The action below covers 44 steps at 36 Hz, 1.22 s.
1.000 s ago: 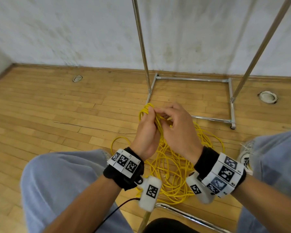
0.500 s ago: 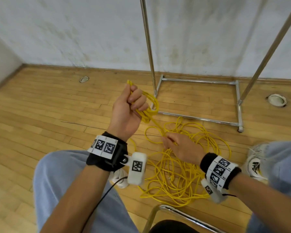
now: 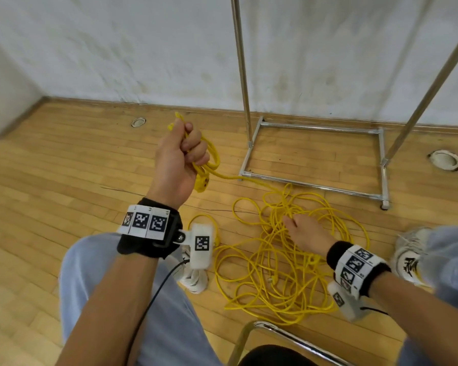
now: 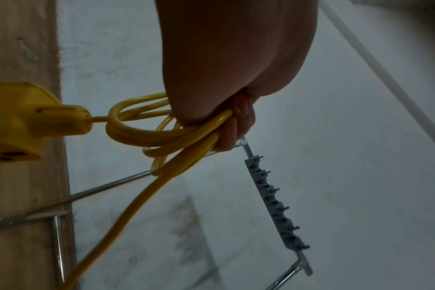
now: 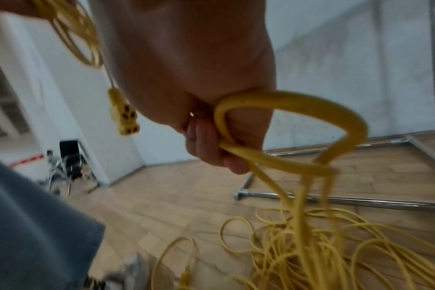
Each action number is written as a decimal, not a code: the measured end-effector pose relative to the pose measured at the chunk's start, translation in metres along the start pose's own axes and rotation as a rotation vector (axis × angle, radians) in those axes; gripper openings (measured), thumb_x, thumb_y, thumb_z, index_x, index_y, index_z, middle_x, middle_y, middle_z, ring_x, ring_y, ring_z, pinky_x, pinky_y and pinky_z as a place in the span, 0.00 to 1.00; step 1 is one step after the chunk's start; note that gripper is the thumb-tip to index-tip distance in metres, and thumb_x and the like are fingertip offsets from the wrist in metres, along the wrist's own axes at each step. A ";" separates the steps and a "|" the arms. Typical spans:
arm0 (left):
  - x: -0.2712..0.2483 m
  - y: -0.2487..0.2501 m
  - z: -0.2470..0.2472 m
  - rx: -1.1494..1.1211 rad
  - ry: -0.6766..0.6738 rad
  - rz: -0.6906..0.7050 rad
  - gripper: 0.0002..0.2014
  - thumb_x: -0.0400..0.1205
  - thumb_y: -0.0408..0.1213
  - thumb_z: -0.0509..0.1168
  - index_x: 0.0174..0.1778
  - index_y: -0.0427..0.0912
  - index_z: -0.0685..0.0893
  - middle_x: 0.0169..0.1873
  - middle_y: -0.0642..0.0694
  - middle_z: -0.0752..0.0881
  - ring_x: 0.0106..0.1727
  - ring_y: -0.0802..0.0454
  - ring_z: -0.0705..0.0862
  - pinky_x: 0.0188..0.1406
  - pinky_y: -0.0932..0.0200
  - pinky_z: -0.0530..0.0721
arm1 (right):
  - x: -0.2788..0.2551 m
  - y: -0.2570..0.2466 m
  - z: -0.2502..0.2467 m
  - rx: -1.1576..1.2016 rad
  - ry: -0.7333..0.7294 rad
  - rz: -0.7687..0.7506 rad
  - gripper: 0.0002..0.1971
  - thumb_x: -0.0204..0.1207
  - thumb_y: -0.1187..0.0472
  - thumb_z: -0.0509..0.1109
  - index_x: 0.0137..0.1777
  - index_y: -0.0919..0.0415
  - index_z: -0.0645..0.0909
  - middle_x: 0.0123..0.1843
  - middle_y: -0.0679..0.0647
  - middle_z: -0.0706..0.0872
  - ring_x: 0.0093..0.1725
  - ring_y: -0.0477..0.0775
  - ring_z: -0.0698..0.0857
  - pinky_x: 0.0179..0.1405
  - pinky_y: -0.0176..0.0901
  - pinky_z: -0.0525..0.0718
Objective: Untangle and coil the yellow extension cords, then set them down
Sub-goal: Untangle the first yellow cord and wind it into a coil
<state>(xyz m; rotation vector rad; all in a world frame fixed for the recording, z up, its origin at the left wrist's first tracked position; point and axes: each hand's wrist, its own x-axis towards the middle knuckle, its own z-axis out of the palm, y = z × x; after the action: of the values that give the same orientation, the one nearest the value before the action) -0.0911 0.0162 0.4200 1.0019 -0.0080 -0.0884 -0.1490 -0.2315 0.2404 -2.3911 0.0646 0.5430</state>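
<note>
The left hand (image 3: 179, 159) is raised, its grip curled tight around a small bundle of coiled loops (image 4: 147, 135) of yellow cord. The yellow socket end (image 3: 202, 184) dangles just below that fist, and one strand runs from it down toward the floor. The right hand (image 3: 306, 233) is low over the tangled pile of yellow extension cords (image 3: 283, 273); in the right wrist view its fingers (image 5: 206, 145) are curled round a loop of cord (image 5: 298, 102) lifted from the heap, with several strands hanging from it into the pile.

The pile lies spread in loose, overlapping rings on a wooden plank floor (image 3: 64, 180), between the person's two knees in light blue jeans and near a white shoe (image 3: 407, 257) on the right. Beyond the pile stands a chrome garment rack (image 3: 315, 157), its rectangular base resting on the floor and its poles rising against a scuffed white wall (image 3: 117, 48). Two round floor fittings (image 3: 444, 159) are set into the planks, one to each side. A chrome chair edge (image 3: 275, 331) shows at the bottom.
</note>
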 end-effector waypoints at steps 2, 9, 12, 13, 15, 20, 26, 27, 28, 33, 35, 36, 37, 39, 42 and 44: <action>-0.001 -0.003 0.003 0.049 0.009 0.018 0.16 0.95 0.46 0.48 0.44 0.45 0.72 0.26 0.55 0.63 0.23 0.58 0.60 0.25 0.62 0.61 | 0.001 -0.011 -0.011 0.025 0.070 -0.043 0.23 0.94 0.48 0.50 0.37 0.56 0.67 0.34 0.53 0.74 0.32 0.52 0.71 0.29 0.43 0.65; 0.000 -0.012 0.006 0.102 0.026 0.008 0.15 0.95 0.45 0.49 0.44 0.45 0.72 0.26 0.53 0.63 0.24 0.56 0.60 0.26 0.61 0.64 | -0.008 -0.051 -0.062 0.452 0.385 -0.332 0.21 0.93 0.48 0.55 0.39 0.55 0.74 0.28 0.43 0.74 0.29 0.53 0.75 0.31 0.48 0.72; -0.001 -0.019 0.008 0.129 0.041 -0.026 0.16 0.95 0.44 0.49 0.44 0.45 0.72 0.27 0.53 0.63 0.25 0.56 0.61 0.26 0.61 0.65 | -0.019 -0.064 -0.084 0.656 0.458 -0.450 0.20 0.93 0.48 0.58 0.41 0.56 0.75 0.26 0.41 0.69 0.27 0.49 0.67 0.27 0.48 0.67; -0.002 -0.021 0.009 0.138 0.045 -0.037 0.16 0.95 0.44 0.49 0.44 0.45 0.72 0.28 0.53 0.63 0.25 0.56 0.61 0.26 0.61 0.65 | -0.024 -0.069 -0.092 0.713 0.449 -0.491 0.19 0.93 0.49 0.59 0.41 0.55 0.76 0.27 0.41 0.68 0.26 0.49 0.65 0.25 0.47 0.65; -0.003 -0.025 0.013 0.157 0.052 -0.055 0.16 0.95 0.44 0.48 0.44 0.45 0.72 0.27 0.53 0.63 0.24 0.56 0.61 0.26 0.61 0.65 | -0.033 -0.076 -0.104 0.781 0.390 -0.561 0.18 0.92 0.48 0.60 0.40 0.54 0.77 0.26 0.42 0.67 0.24 0.47 0.63 0.23 0.42 0.64; -0.008 -0.035 0.021 0.203 0.050 -0.083 0.15 0.95 0.44 0.49 0.44 0.44 0.72 0.27 0.53 0.65 0.24 0.57 0.63 0.26 0.61 0.65 | -0.052 -0.081 -0.102 0.814 0.186 -0.556 0.20 0.90 0.46 0.57 0.41 0.58 0.77 0.27 0.45 0.63 0.25 0.47 0.59 0.21 0.35 0.61; -0.016 -0.050 0.030 0.287 -0.053 -0.122 0.14 0.95 0.44 0.50 0.46 0.44 0.71 0.28 0.52 0.64 0.25 0.56 0.61 0.27 0.60 0.66 | -0.062 -0.090 -0.087 0.825 0.068 -0.509 0.15 0.94 0.63 0.51 0.52 0.67 0.77 0.36 0.59 0.62 0.28 0.45 0.60 0.24 0.30 0.63; -0.018 -0.052 0.032 0.311 -0.083 -0.129 0.14 0.95 0.43 0.50 0.46 0.44 0.71 0.28 0.52 0.64 0.25 0.55 0.61 0.27 0.59 0.65 | -0.060 -0.091 -0.086 0.792 0.068 -0.490 0.15 0.94 0.62 0.51 0.52 0.66 0.77 0.36 0.59 0.63 0.28 0.45 0.61 0.24 0.31 0.63; -0.020 -0.055 0.034 0.342 -0.116 -0.134 0.14 0.95 0.43 0.50 0.46 0.43 0.71 0.28 0.52 0.63 0.25 0.55 0.61 0.28 0.59 0.63 | -0.058 -0.090 -0.084 0.739 0.075 -0.479 0.15 0.94 0.60 0.52 0.52 0.64 0.79 0.36 0.59 0.65 0.28 0.46 0.62 0.24 0.34 0.64; -0.034 -0.067 0.047 0.567 -0.214 -0.114 0.13 0.95 0.43 0.49 0.50 0.40 0.72 0.28 0.51 0.67 0.28 0.54 0.64 0.30 0.58 0.63 | -0.053 -0.082 -0.082 0.411 0.365 -0.478 0.15 0.92 0.55 0.62 0.46 0.56 0.86 0.25 0.41 0.74 0.25 0.43 0.71 0.27 0.33 0.65; -0.039 -0.073 0.052 0.617 -0.211 -0.099 0.13 0.95 0.43 0.49 0.52 0.40 0.72 0.29 0.50 0.68 0.30 0.53 0.66 0.31 0.59 0.66 | -0.053 -0.082 -0.083 0.403 0.512 -0.479 0.15 0.91 0.57 0.65 0.45 0.59 0.87 0.26 0.39 0.79 0.27 0.41 0.77 0.28 0.30 0.69; -0.041 -0.077 0.054 0.629 -0.203 -0.094 0.14 0.95 0.44 0.49 0.52 0.39 0.73 0.30 0.50 0.69 0.31 0.53 0.67 0.32 0.59 0.67 | -0.053 -0.083 -0.083 0.397 0.561 -0.487 0.15 0.90 0.57 0.65 0.44 0.60 0.87 0.27 0.42 0.81 0.29 0.42 0.79 0.28 0.30 0.69; -0.043 -0.081 0.056 0.640 -0.193 -0.089 0.15 0.95 0.44 0.49 0.53 0.39 0.74 0.31 0.49 0.69 0.31 0.53 0.67 0.32 0.59 0.68 | -0.052 -0.083 -0.082 0.379 0.594 -0.496 0.15 0.91 0.56 0.65 0.44 0.61 0.87 0.29 0.46 0.83 0.30 0.45 0.80 0.29 0.32 0.70; -0.048 -0.088 0.060 0.674 -0.183 -0.069 0.16 0.95 0.46 0.49 0.53 0.40 0.77 0.32 0.49 0.70 0.33 0.54 0.68 0.32 0.59 0.70 | -0.051 -0.085 -0.079 0.343 0.606 -0.514 0.17 0.91 0.57 0.64 0.41 0.60 0.85 0.30 0.51 0.83 0.32 0.50 0.79 0.30 0.34 0.70; -0.055 -0.097 0.066 0.731 -0.185 -0.027 0.19 0.95 0.45 0.48 0.45 0.43 0.77 0.31 0.47 0.72 0.32 0.55 0.70 0.30 0.61 0.71 | -0.051 -0.085 -0.073 0.333 0.544 -0.508 0.20 0.91 0.59 0.61 0.35 0.60 0.78 0.29 0.51 0.81 0.30 0.49 0.80 0.30 0.36 0.75; -0.056 -0.103 0.068 0.736 -0.148 -0.038 0.20 0.95 0.45 0.48 0.42 0.43 0.76 0.29 0.47 0.73 0.30 0.55 0.71 0.28 0.62 0.72 | -0.052 -0.084 -0.069 0.332 0.497 -0.486 0.19 0.90 0.61 0.59 0.34 0.60 0.76 0.31 0.54 0.82 0.32 0.53 0.82 0.32 0.49 0.81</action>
<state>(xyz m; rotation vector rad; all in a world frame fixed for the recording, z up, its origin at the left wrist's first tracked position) -0.1572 -0.0918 0.3716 1.7290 -0.1670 -0.2033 -0.1556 -0.2154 0.3601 -2.0562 -0.1902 -0.2731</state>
